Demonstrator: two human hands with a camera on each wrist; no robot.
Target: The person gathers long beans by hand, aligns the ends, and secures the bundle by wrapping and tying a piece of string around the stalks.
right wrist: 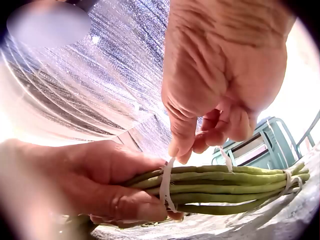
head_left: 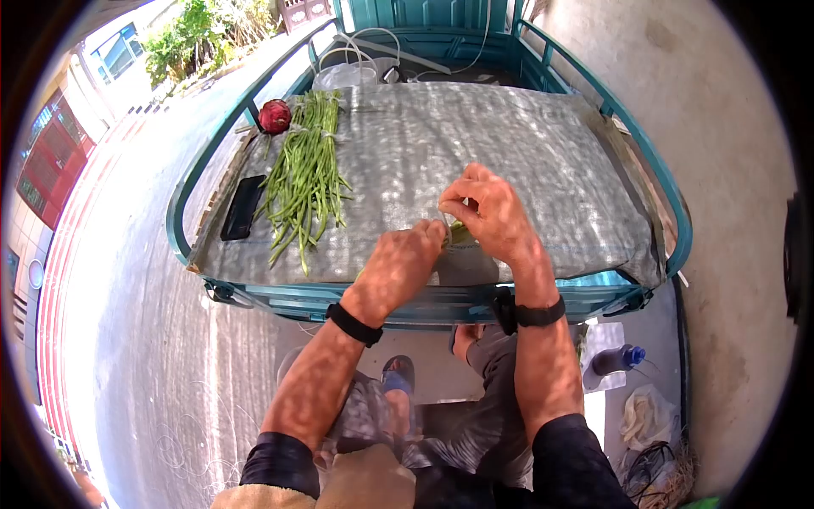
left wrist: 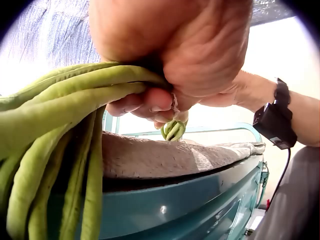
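My left hand (head_left: 397, 265) grips a bundle of long green beans (right wrist: 230, 189) just above the grey sheet. The stems hang out past that hand as a loose fan in the left wrist view. A white strip (right wrist: 165, 186) loops round the bundle beside the left fingertips. Over the beans, my right hand (head_left: 494, 214) pinches the upper end of this strip between thumb and finger. Another thin tie (right wrist: 288, 183) circles the bundle near its far end. In the head view both hands hide most of the bundle.
A grey woven sheet (head_left: 475, 127) covers the bed of a teal cart (head_left: 175, 216). On its left lie more long beans (head_left: 305, 165), a red ball-shaped roll (head_left: 275, 116) and a black phone (head_left: 243, 208). A dark bottle (head_left: 609, 361) with a blue cap stands below right.
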